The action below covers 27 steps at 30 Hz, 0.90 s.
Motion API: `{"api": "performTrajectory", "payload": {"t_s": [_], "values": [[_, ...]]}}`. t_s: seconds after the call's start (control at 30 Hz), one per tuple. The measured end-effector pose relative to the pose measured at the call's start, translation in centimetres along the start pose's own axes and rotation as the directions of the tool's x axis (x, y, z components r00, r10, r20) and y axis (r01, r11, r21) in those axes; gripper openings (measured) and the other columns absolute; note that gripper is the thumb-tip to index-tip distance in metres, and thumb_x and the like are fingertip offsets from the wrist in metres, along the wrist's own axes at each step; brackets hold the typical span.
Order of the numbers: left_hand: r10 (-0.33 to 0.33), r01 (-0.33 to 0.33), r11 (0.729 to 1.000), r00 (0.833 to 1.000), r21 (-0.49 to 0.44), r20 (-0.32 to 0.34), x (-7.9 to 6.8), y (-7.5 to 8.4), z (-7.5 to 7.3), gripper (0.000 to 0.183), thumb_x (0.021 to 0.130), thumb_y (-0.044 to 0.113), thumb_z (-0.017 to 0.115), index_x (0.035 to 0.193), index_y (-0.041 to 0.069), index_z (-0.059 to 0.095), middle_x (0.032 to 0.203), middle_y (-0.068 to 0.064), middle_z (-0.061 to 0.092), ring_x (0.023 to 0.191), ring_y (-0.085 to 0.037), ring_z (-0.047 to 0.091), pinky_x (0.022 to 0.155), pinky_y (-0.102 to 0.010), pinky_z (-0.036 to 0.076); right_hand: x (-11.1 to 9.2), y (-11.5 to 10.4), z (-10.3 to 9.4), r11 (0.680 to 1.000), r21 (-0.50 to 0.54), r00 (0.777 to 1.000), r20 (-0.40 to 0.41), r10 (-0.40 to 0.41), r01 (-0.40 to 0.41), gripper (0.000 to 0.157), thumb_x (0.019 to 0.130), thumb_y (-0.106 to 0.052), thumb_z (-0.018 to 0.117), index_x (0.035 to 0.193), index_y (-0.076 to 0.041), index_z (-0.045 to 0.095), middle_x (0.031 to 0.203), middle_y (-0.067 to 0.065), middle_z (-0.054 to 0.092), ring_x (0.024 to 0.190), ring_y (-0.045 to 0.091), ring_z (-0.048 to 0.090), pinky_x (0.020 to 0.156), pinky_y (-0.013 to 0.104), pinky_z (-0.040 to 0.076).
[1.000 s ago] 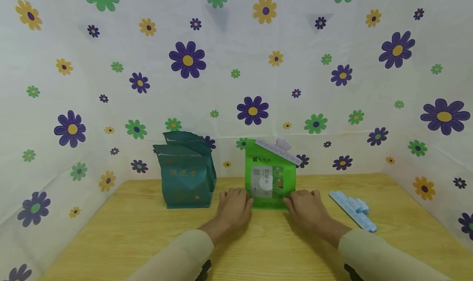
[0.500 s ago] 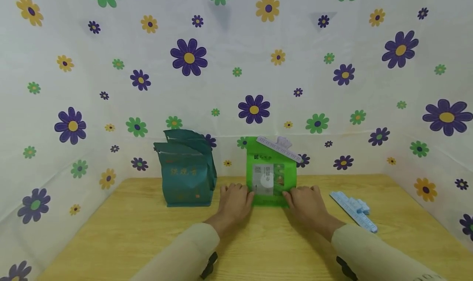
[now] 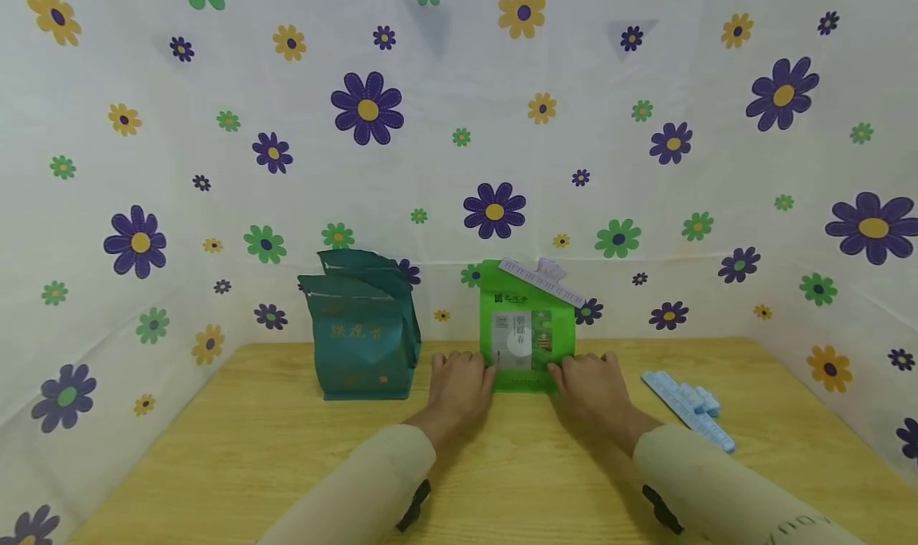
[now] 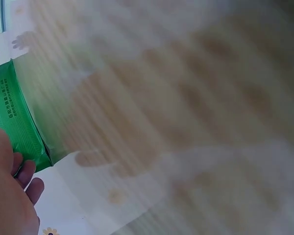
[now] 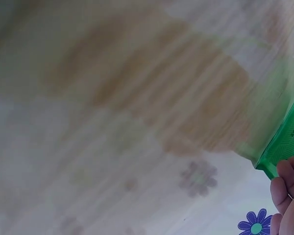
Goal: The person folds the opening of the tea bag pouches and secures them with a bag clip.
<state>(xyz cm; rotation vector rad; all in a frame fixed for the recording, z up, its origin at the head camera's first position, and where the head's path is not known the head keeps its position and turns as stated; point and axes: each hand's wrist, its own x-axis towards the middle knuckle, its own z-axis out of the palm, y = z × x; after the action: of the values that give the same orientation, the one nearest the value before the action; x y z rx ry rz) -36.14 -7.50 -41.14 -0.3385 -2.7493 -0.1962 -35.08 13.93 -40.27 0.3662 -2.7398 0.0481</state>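
A bright green tea bag [image 3: 511, 342] stands upright near the middle of the table, its printed front label facing me. A pale purple bag clip [image 3: 543, 283] sits slantwise across its top right corner. My left hand [image 3: 459, 390] grips the bag's lower left side, thumb on the front; the left wrist view shows its fingers [image 4: 27, 174] curled at a bottom corner. On the opposite lower side my right hand [image 3: 595, 390] holds the bag the same way, with fingers [image 5: 281, 191] at the other bottom corner in the right wrist view.
Two dark teal tea bags [image 3: 362, 346] stand one behind the other to the left. To the right a light blue bag clip [image 3: 688, 409] lies on the wooden table [image 3: 523, 481]. A flower-printed white cloth [image 3: 430, 178] hangs at the back and sides.
Both hands have pushed the green tea bag slightly away from me, toward the back cloth, with their hold kept. The teal bags and the blue clip have stayed in place.
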Motion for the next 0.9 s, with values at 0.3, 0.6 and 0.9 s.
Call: {"api": "performTrajectory", "payload": {"t_s": [0.3, 0.6, 0.9], "values": [[-0.03, 0.03, 1.0, 0.999, -0.004, 0.032, 0.9, 0.1, 0.8, 0.039, 0.098, 0.046, 0.038, 0.087, 0.015, 0.06, 0.086, 0.001, 0.061, 0.083, -0.019, 0.054, 0.076, -0.037, 0.028, 0.4, 0.3, 0.6, 0.997, -0.068, 0.999, -0.008, -0.044, 0.043, 0.039, 0.098, -0.037, 0.044, 0.065, -0.016, 0.049, 0.057, -0.003, 0.047, 0.055, 0.016, 0.042, 0.061, 0.034, 0.029], [-0.05, 0.051, 0.998, 0.999, -0.047, 0.015, 2.3, -0.2, 2.1, 0.036, 0.098, 0.043, 0.04, 0.086, 0.014, 0.059, 0.082, 0.0, 0.06, 0.08, -0.019, 0.054, 0.072, -0.036, 0.026, 1.3, 0.4, 1.3, 0.999, -0.022, 0.999, 0.024, -0.023, 0.024, 0.032, 0.098, -0.036, 0.043, 0.081, -0.012, 0.056, 0.073, 0.001, 0.057, 0.069, 0.019, 0.051, 0.066, 0.038, 0.034], [-0.076, 0.082, 0.995, 0.993, -0.065, 0.091, 3.0, -0.2, 1.9, 0.029, 0.097, 0.037, 0.045, 0.105, 0.013, 0.057, 0.101, -0.002, 0.059, 0.098, -0.022, 0.051, 0.08, -0.039, 0.029, 2.3, 0.6, 1.8, 0.999, -0.005, 0.997, 0.049, -0.051, 0.051, 0.037, 0.097, -0.038, 0.043, 0.105, -0.003, 0.054, 0.101, 0.012, 0.059, 0.094, 0.027, 0.053, 0.077, 0.043, 0.039]]}}
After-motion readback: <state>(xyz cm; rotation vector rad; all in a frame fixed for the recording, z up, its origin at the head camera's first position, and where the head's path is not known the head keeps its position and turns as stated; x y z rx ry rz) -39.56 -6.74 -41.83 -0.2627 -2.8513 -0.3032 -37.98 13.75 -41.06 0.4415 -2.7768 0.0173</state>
